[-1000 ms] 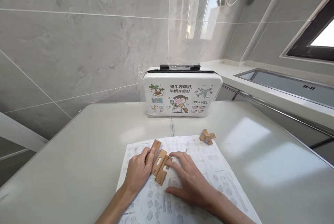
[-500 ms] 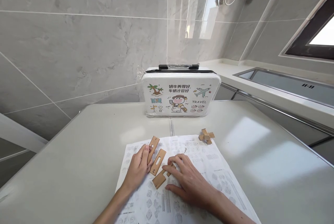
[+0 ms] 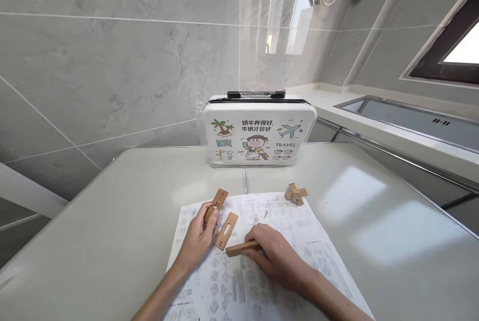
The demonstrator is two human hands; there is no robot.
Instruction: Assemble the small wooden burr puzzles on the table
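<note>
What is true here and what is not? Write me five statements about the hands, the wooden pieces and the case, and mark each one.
1. The left hand holds the piece marked 1. True.
2. The piece marked 2 is in the right hand. False: it lies on the paper; the right hand grips another wooden piece.
3. The case has a black handle. True.
4. The case lies flat on the paper. False: it stands upright on the table, behind the paper.
5. The wooden cross is by the paper's far right corner. True.
</note>
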